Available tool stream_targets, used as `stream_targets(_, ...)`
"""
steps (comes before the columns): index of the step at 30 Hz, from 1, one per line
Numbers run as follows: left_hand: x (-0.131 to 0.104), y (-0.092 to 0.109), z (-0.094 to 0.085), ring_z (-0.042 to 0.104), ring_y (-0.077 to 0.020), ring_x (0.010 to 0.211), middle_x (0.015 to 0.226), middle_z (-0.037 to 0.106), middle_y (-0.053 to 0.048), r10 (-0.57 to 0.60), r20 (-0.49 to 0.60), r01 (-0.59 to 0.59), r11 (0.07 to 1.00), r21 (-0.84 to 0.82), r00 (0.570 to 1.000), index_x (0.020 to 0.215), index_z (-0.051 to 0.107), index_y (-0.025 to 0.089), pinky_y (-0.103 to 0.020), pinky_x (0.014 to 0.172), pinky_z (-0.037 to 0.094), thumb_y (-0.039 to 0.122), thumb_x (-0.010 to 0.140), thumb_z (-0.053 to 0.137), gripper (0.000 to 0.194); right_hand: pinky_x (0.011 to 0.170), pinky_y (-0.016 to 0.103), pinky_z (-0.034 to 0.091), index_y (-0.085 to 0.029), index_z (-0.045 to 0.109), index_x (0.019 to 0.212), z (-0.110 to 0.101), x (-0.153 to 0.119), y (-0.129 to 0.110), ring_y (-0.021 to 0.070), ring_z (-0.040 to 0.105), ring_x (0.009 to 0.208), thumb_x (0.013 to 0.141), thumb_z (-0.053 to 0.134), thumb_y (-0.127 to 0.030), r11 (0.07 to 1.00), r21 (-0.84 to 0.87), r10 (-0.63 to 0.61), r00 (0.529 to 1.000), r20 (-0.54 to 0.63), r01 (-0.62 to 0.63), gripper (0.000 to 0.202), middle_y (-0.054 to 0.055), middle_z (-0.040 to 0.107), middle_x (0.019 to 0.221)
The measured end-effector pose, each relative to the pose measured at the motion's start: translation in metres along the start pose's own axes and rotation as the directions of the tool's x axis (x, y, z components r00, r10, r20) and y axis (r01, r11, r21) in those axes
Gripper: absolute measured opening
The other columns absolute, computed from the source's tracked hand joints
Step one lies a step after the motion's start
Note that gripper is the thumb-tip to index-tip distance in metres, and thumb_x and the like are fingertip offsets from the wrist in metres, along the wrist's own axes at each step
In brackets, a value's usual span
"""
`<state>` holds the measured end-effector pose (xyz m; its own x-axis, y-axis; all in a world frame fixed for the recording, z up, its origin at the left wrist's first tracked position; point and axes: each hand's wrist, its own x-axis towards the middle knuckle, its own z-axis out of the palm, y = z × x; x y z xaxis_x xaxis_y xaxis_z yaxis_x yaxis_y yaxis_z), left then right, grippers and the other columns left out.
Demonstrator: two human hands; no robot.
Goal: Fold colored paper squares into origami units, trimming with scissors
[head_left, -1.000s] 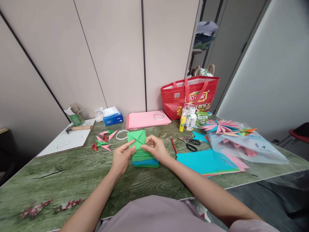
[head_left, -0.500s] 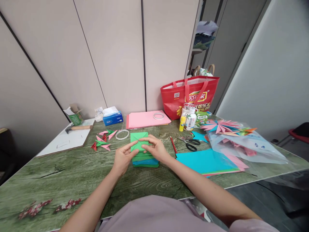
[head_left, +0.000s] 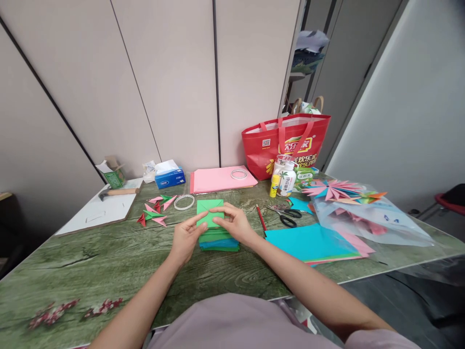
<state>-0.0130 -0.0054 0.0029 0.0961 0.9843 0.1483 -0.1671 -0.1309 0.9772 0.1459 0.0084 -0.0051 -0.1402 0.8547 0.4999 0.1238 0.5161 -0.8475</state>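
Note:
A green square of paper [head_left: 209,205] with diagonal crease lines is between my hands, over the middle of the table. My left hand [head_left: 186,237] pinches its left side, thumb and index finger on the sheet. From the right, my right hand [head_left: 234,224] grips it in the same way, fingertips close to the left ones. Just below and partly under it lies a stack of green and blue paper squares [head_left: 220,244]. My hands hide parts of both the sheet and the stack.
Left are folded paper pieces [head_left: 154,213], a tape roll [head_left: 184,202] and a hammer [head_left: 121,192] on a white board. Right are a red pencil [head_left: 260,217], scissors [head_left: 288,218], blue sheets [head_left: 308,242], a glue stick [head_left: 274,186] and bottles [head_left: 286,179] before a red bag [head_left: 257,150].
Almost nothing differs. My fingers and the green paper have shifted very slightly, with both hands keeping their hold.

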Motion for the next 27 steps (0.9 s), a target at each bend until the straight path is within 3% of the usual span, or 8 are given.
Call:
stream_targets(9,-0.0006,0.001,0.0014,0.056,-0.0119,0.058,0.072,0.068,-0.003,0.036,-0.008,-0.036,0.999,0.027,0.999,0.093,0.067,0.015,-0.024,0.059,0.047,0.025,0.055,0.073,0.039,0.043,0.018,0.034,-0.022,0.064,0.093,0.0006,-0.0009,-0.0026,0.0097,0.038,0.058,0.073,0.058,-0.032,0.999,-0.024,-0.035,0.999,-0.004,0.035,0.024,-0.001,0.037,0.068)
stream_targets(16,-0.0004,0.001,0.0021,0.057,-0.0122,0.059,0.07,0.068,-0.003,0.026,-0.019,-0.026,1.0,0.001,0.999,0.089,0.069,0.015,-0.026,0.061,0.049,0.025,0.054,0.074,0.037,0.05,0.024,0.052,-0.024,0.063,0.094,0.0043,-0.0023,-0.0011,0.0078,0.042,0.058,0.07,0.06,-0.037,0.984,0.155,0.086,0.996,0.026,-0.089,0.027,0.0,0.035,0.076)
stream_targets(27,0.002,0.0024,-0.0028,0.061,-0.017,0.076,0.083,0.069,-0.004,-0.037,0.105,0.045,0.997,-0.069,0.994,0.089,0.068,0.015,-0.035,0.078,0.05,0.025,0.06,0.071,0.031,0.047,0.022,0.051,-0.02,0.065,0.09,-0.0002,0.0005,-0.0025,0.0091,0.045,0.061,0.069,0.061,-0.032,0.992,0.106,0.062,0.998,0.011,-0.063,0.024,0.001,0.041,0.075)
